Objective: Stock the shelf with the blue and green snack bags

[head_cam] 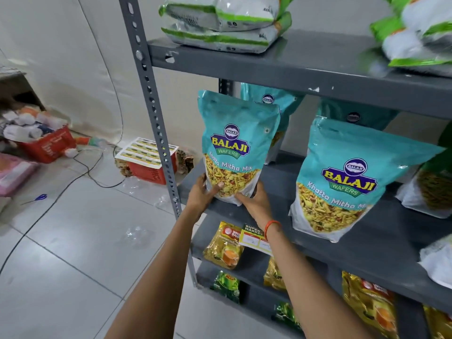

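Both hands, left (201,192) and right (254,199), grip upright the blue bag (234,143) reading "BALAJI WAFERS Khatta Mitha Mix"; a same-labelled bag (349,179) stands at 3 o'clock.

"Balaji Wafers" on blue bag (234,133)

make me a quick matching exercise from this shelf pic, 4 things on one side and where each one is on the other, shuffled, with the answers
Things:
1. blue bag in both hands
2. white and green bags
3. yellow tea packet
4. scissors

Places:
A. on the floor tiles, left of the rack
B. lying flat on the top shelf
C. under the middle shelf, at its left end
D. upright at the left front of the middle shelf

Pairs: 1-D, 2-B, 3-C, 4-A

The left hand and right hand grip the blue bag at its base.
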Available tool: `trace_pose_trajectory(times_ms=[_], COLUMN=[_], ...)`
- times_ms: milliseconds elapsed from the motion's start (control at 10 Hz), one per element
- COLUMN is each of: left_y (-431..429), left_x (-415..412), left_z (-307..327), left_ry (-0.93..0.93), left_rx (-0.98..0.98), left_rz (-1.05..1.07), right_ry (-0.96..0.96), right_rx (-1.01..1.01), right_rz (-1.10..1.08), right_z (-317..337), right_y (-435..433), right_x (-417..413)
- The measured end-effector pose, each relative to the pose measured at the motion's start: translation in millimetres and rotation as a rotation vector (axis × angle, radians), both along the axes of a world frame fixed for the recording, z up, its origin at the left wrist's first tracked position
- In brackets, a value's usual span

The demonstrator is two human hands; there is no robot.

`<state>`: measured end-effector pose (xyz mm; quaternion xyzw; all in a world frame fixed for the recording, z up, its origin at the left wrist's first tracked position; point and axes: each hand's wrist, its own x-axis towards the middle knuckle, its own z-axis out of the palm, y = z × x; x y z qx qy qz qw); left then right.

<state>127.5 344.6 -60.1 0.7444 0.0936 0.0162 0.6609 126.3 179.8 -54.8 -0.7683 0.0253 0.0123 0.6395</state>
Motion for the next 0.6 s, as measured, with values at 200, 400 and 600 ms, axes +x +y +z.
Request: trace_pose_trajectory(times_ms=[200, 400, 600], left_y=[-9, -13, -59], left_x=[-5, -12, -43], left_z=[2, 18, 69], left_ry=[0.026, 0.079, 0.174], left_rx=[0.009, 0.131, 0.673], left_rz=[-0.006, -0.011, -0.012], right_ry=[0.021, 0.095, 0.183], right_rx=[0.009, -0.12, -0.684], right_rz=[0.04, 0.078, 0.201], right_z=[-2, 14, 69], right_y=[-10, -14, -53], right_x=[-1, -10, -34])
